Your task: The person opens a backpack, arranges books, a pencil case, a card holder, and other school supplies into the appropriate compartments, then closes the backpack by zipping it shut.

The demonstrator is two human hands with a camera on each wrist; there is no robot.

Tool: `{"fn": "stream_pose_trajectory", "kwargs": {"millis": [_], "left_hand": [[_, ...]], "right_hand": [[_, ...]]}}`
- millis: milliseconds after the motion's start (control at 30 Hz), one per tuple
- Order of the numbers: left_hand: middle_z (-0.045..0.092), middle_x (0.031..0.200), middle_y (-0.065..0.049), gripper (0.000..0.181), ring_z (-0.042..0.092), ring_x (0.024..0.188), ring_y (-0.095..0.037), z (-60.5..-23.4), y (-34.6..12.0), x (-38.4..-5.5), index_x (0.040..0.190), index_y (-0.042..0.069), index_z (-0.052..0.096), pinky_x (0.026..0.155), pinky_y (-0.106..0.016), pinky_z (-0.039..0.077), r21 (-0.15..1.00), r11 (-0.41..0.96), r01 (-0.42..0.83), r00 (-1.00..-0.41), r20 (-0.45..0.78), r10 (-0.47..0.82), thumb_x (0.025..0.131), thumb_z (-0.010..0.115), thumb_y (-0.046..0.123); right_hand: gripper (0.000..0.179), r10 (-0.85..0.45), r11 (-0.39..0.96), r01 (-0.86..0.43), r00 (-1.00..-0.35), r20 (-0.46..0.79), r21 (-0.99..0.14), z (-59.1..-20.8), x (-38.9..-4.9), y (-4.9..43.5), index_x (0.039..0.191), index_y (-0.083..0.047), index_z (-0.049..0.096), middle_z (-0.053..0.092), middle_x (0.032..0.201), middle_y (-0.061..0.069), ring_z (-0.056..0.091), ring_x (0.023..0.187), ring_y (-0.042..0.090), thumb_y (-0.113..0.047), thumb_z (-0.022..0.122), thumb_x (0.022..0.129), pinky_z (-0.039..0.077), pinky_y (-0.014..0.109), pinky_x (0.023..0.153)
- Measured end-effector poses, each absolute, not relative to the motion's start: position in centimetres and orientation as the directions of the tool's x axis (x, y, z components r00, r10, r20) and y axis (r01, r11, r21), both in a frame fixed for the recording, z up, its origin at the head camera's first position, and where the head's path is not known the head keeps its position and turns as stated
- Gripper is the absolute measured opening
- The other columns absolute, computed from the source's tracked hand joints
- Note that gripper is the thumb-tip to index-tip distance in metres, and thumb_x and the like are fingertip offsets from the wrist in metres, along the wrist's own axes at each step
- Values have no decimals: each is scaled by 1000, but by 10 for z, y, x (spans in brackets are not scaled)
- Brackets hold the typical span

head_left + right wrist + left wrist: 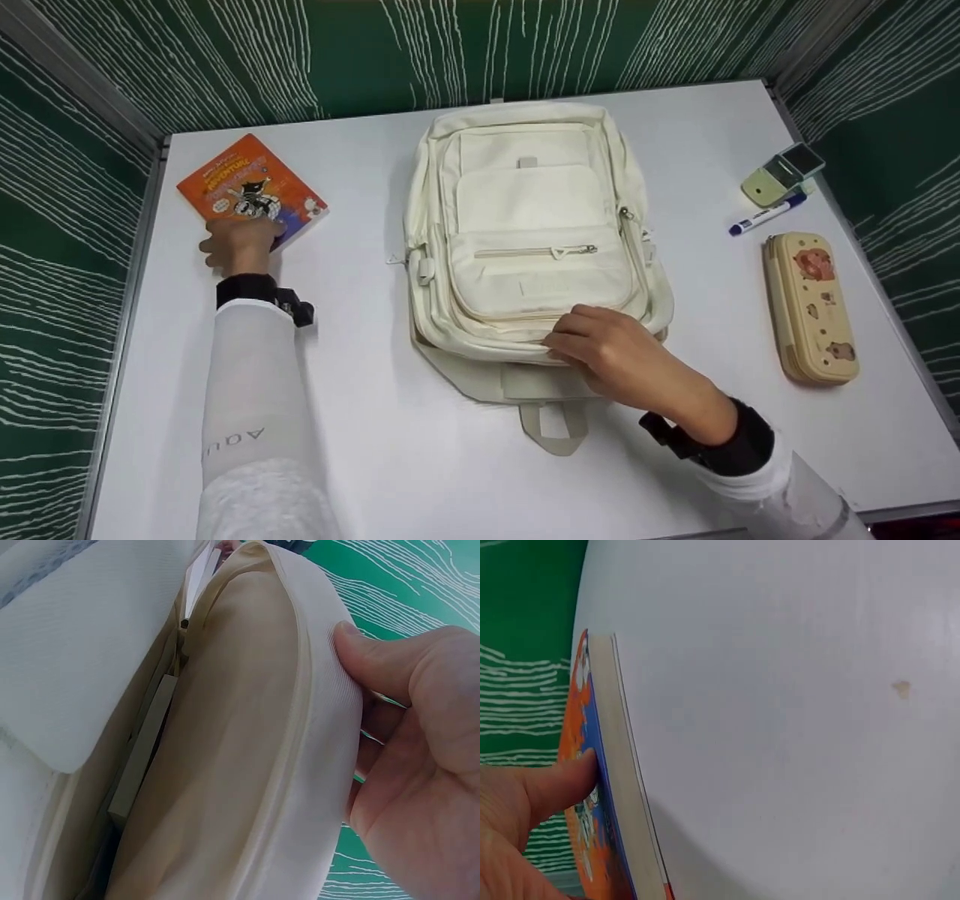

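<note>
A cream backpack lies on the white table, its top handle toward me. My right hand grips the near rim of its main compartment. In the right wrist view the thumb presses the rim and the other fingers go behind it; the compartment gapes, with a flat, pale-edged thing inside. At the far left, my left hand holds an orange and purple paperback book by its near edge. The left wrist view has the thumb on the cover; the other fingers are hidden.
To the right of the backpack lies a yellow pencil case with animal pictures. Behind it are a blue-capped marker and a small green device with a dark screen. Green walls with white streaks border the table.
</note>
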State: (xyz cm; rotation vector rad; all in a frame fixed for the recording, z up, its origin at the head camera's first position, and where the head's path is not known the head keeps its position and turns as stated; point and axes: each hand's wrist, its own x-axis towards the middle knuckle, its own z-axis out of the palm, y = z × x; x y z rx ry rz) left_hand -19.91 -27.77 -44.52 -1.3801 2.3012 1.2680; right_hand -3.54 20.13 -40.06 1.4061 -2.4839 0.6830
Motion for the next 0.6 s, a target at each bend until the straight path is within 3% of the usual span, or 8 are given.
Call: {"fn": "stream_pose_trajectory", "kwargs": {"millis": [200,333,467,600], "left_hand": [[23,165,-15,110,28,148,-29,-442,-283,-196,166,10,6,119,-40,33,551,176,-816,-533,-598,-599,91,76,49],[27,165,-14,109,31,146,-28,-446,-290,-195,166,9,12,118,-39,34,551,178,-815,-539,-609,-582,90,77,53],[39,161,-8,96,40,142,-21,-448,-300,-196,165,9,22,115,-29,37,624,64,-778,-539,-613,-578,92,80,36],[48,147,-1,93,53,124,-11,-447,-309,-198,165,13,17,99,-19,48,708,-175,-685,-544,-656,-524,94,77,12]], "right_hand": [[15,-743,444,-846,-532,406,-295,-402,-35,202,101,-4,77,70,93,2,63,81,19,2,79,87,55,35,72],[16,-739,447,-842,-538,407,-301,-402,-35,202,100,-4,77,70,93,2,64,82,19,3,79,87,55,35,72],[15,-741,441,-844,-534,407,-305,-401,-35,202,99,-4,77,69,92,1,63,81,18,3,80,86,55,34,71],[15,-744,428,-850,-524,415,-307,-400,-37,201,99,-4,77,69,91,2,63,80,18,3,80,86,55,34,70]]}}
